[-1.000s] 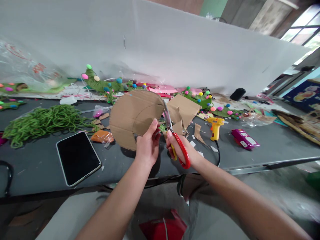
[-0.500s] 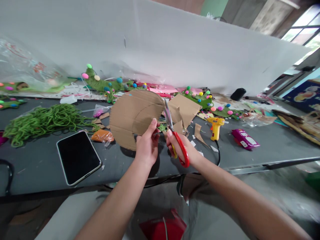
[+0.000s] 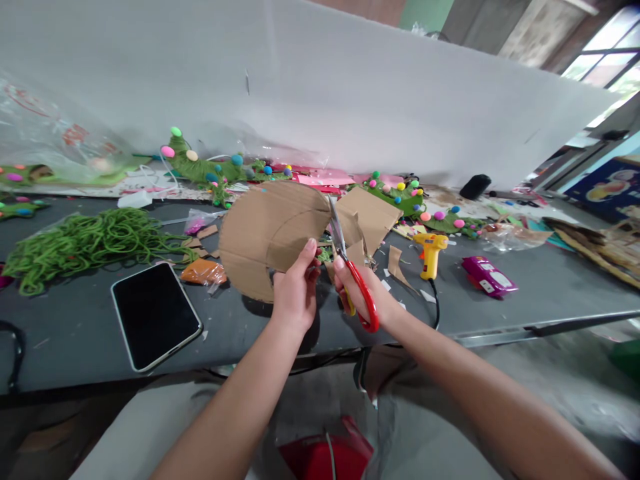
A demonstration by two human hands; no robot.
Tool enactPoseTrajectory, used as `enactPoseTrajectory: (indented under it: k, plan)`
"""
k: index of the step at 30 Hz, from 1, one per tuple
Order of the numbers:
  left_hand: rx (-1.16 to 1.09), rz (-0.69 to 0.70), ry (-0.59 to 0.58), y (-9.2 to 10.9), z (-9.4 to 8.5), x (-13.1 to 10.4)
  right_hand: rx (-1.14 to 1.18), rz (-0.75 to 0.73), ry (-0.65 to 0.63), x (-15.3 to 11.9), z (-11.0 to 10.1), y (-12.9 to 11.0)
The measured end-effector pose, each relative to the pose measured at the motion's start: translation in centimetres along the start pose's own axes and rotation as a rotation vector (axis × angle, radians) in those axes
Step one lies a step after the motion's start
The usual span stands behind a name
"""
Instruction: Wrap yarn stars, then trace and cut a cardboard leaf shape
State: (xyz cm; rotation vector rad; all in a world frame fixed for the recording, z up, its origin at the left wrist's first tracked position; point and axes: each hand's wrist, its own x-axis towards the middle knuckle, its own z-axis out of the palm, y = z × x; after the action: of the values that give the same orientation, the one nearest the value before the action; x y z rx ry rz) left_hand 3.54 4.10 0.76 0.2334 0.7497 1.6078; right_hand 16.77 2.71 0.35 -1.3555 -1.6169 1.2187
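Note:
A round piece of brown cardboard (image 3: pixel 250 233) with a curved line on it is held up over the table by my left hand (image 3: pixel 296 290), thumb on its face near the lower right edge. My right hand (image 3: pixel 363 290) is closed around scissors (image 3: pixel 367 303) with red and yellow handles. The scissor blades point up and away, at the cardboard's right edge; whether they touch it I cannot tell. Behind the scissors lie a flat cardboard sheet (image 3: pixel 373 217) and smaller cardboard scraps.
Green yarn (image 3: pixel 100 243), a tablet (image 3: pixel 156 316) and an orange packet (image 3: pixel 204 272) lie on the left. A yellow glue gun (image 3: pixel 431 253) with a black cord and a purple packet (image 3: pixel 489 276) are on the right. Pompom-covered green shapes (image 3: pixel 200 167) line the back.
The view has shifted very slightly. Both hands keep nearly the same pose, with the cardboard and the scissors still in them.

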Motion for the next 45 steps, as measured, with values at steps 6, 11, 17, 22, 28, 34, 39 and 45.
enactPoseTrajectory:
  k: [6,11,17,22,28,34,39,45]
  plan:
    - [-0.001,-0.016,0.002,0.0,-0.1,0.0,-0.146,0.004,0.055,-0.1,-0.1,-0.3]
    - [-0.004,-0.031,-0.001,0.0,0.0,-0.1,-0.178,-0.003,0.098,-0.1,0.2,-0.7]
    - [-0.014,-0.019,0.013,0.9,-0.3,0.6,-0.101,0.047,0.063,0.0,-0.3,-0.5]
    - [0.007,0.017,0.004,2.5,-0.9,1.4,-0.133,0.073,-0.006,0.0,-1.8,-0.6]
    - [0.070,0.024,-0.011,2.6,-1.1,1.4,-0.209,0.059,-0.067,-0.2,-2.3,-0.5]
    - [0.108,0.015,-0.016,1.9,-1.0,1.2,-0.181,0.009,-0.049,-0.3,-2.1,-0.1]
    - [0.111,0.031,-0.025,1.4,-0.9,1.0,-0.173,0.027,-0.041,-0.2,-2.0,0.3]
    - [0.110,0.034,-0.041,0.8,-0.8,0.6,-0.160,0.042,-0.027,-0.1,-1.8,0.1]
